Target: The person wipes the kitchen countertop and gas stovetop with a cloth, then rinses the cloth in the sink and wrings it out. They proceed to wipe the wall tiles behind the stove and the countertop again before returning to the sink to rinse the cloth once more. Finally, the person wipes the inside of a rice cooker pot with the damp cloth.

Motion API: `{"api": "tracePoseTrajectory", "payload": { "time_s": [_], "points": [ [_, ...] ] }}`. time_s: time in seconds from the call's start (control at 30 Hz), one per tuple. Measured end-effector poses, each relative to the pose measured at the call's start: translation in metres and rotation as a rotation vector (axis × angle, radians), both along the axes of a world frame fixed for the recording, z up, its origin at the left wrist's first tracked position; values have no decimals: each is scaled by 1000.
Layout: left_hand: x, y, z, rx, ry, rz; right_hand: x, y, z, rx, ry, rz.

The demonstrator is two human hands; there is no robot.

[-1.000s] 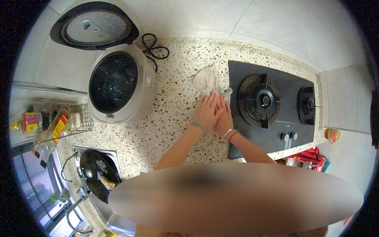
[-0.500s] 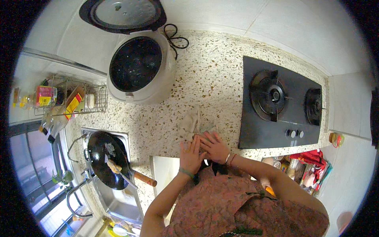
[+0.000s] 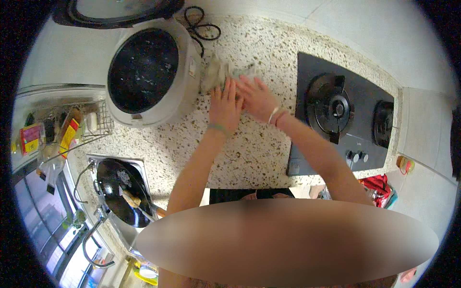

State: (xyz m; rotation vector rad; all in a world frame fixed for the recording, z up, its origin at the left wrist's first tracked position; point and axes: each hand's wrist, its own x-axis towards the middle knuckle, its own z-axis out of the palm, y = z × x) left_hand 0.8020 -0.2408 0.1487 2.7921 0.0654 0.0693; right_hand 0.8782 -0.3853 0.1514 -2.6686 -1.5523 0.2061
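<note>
1. Cloth (image 3: 216, 73): pale, crumpled, slightly blurred. Lies on the speckled countertop (image 3: 259, 151), just right of the rice cooker (image 3: 186, 98); cannot tell whether the two touch. Well apart from the stove (image 3: 314, 161).
2. Left hand (image 3: 224, 103): palm down, fingers extended away from the body, tips at the cloth's near edge. Grip slack, not clenched. Green bracelet (image 3: 220, 128) at the wrist.
3. Right hand (image 3: 260, 100): palm down, fingers spread and angled up-left onto the cloth, tips near the left fingers. Likewise unclenched. Pale bracelet (image 3: 274, 114) at the wrist.
4. Rice cooker: lid (image 3: 117, 17) raised, cut off by the upper picture edge; dark interior with pale flecks. Black cord (image 3: 193, 28) looped behind, on the counter's far side.
5. Stove, to the right: black top, two burners visible, two knobs (image 3: 354, 157) near the front.
6. Lower left: black pan (image 3: 111, 187) in the sink (image 3: 140, 164), tilted, spatula (image 3: 145, 214) resting in it. Wire rack (image 3: 102, 117) with packets above.
</note>
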Motion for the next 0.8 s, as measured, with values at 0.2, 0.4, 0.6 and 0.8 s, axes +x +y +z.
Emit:
{"api": "tracePoseTrajectory", "payload": {
  "time_s": [0.2, 0.4, 0.6, 0.8],
  "points": [
    [75, -31, -2, -4, 2, -61, 67, -42, -7, 127, -98, -51],
    [43, -96, -10, -137, -108, -172, 14, -97, 6, 239, 20, -300],
    [-69, -115, -3, -262, -105, -200, -97, -116, 17, 299, 63, -348],
    [-181, -101, 4, -333, 3, -107, -200, -95, 22, 322, 168, -319]
  ]
}}
